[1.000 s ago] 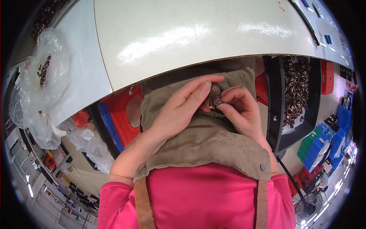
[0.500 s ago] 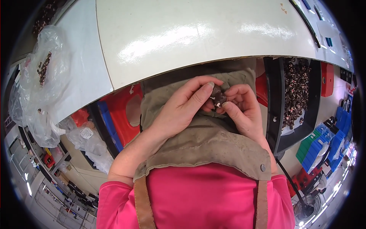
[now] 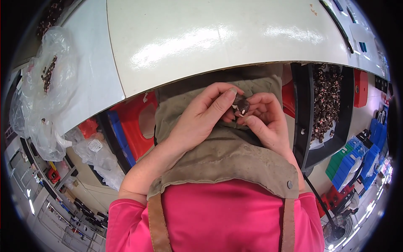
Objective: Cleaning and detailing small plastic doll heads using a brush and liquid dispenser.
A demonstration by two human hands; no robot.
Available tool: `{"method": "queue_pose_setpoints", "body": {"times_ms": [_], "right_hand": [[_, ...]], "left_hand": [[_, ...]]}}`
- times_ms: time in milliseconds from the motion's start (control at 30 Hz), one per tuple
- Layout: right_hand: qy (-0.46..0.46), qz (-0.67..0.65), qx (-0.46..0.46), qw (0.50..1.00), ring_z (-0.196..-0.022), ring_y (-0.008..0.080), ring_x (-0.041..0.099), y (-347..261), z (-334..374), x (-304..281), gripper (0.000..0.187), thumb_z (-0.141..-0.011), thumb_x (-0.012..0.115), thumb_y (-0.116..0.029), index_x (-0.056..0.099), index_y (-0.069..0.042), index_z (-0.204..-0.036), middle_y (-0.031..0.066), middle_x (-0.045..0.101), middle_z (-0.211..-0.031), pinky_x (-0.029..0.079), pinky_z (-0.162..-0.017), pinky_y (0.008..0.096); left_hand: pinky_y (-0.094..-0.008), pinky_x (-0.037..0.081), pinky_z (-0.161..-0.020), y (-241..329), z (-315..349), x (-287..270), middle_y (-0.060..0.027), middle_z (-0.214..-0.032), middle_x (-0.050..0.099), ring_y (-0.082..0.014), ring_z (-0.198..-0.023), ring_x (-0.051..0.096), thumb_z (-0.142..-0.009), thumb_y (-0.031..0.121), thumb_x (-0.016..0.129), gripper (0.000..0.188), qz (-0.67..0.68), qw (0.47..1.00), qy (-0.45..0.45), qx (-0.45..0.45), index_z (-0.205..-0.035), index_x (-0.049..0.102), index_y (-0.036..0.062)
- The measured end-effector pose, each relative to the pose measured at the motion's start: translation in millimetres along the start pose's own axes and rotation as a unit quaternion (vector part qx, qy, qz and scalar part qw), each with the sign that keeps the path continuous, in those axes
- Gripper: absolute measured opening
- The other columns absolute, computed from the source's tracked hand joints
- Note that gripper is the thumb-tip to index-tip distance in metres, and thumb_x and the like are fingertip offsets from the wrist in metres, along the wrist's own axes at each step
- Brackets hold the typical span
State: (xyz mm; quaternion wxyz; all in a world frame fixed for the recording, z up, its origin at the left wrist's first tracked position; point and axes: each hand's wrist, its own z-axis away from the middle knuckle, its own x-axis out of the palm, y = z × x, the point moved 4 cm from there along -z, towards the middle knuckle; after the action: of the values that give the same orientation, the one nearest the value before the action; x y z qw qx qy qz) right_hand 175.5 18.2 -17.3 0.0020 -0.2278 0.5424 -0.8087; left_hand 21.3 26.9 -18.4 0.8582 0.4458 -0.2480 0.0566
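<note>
Above my lap, in front of the olive apron point(image 3: 226, 161), my left hand point(image 3: 204, 110) is closed round a small dark brown piece point(image 3: 242, 105) with a pale tip. The piece looks rounded and glossy; its exact kind cannot be made out, and my fingers cover part of it. From the other side, my right hand point(image 3: 268, 117) meets it with bent fingers and the thumb below, gripping at its right edge. Right of my lap, a black tray point(image 3: 304, 122) holds many similar dark brown pieces point(image 3: 326, 98) with pink and pale bits.
A white table point(image 3: 189, 46) curves across just beyond my hands. At its left lies a clear plastic bag point(image 3: 63, 80) with more dark pieces. Red plastic stools point(image 3: 136, 124) stand under the table edge. Blue bins point(image 3: 342, 170) and a fan point(image 3: 338, 231) are at the right.
The dark brown piece has turned slightly between my fingers, and its pale tip has shifted a little upward. My right thumb has moved slightly away from it. Both arms stay in place.
</note>
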Motion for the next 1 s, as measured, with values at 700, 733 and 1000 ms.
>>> {"method": "queue_pose_setpoints", "body": {"times_ms": [700, 733, 1000], "right_hand": [[0.016, 0.006, 0.035, 0.999, -0.086, 0.0115, 0.058, -1.4, -2.7, -0.5, 0.031, -0.088, 0.059, -0.003, 0.044, -0.002, -0.114, 0.0085, 0.061, -0.1, 0.047, -0.076, 0.0224], [0.015, 0.006, 0.036, 0.999, -0.086, 0.0115, 0.058, -1.2, -3.0, -0.6, 0.031, -0.088, 0.059, -0.003, 0.044, -0.002, -0.114, 0.0085, 0.061, -0.1, 0.047, -0.076, 0.0224], [0.013, 0.007, 0.043, 0.999, -0.085, 0.0118, 0.059, -2.3, -3.6, -0.7, 0.027, -0.09, 0.058, -0.007, 0.045, -0.001, -0.113, 0.0087, 0.061, -0.1, 0.048, -0.077, 0.0236]], "left_hand": [[-0.0206, 0.042, -0.072, 1.0, 1.6, -1.9, -0.0023, -0.092, 0.057, -0.0073, -0.077, 0.049, -0.099, 0.025, 0.045, 0.029, 0.018, 1.0, 0.004, 0.01, -0.119, 0.053, 0.0065], [-0.0207, 0.042, -0.072, 0.9, 1.8, -2.1, -0.0024, -0.092, 0.057, -0.0074, -0.077, 0.048, -0.099, 0.025, 0.045, 0.029, 0.019, 1.0, 0.005, 0.008, -0.119, 0.052, 0.0065], [-0.0213, 0.042, -0.072, 1.1, 2.0, -1.5, -0.002, -0.092, 0.057, -0.0078, -0.077, 0.048, -0.099, 0.027, 0.043, 0.031, 0.02, 1.0, -0.005, 0.012, -0.12, 0.052, 0.006]]}}
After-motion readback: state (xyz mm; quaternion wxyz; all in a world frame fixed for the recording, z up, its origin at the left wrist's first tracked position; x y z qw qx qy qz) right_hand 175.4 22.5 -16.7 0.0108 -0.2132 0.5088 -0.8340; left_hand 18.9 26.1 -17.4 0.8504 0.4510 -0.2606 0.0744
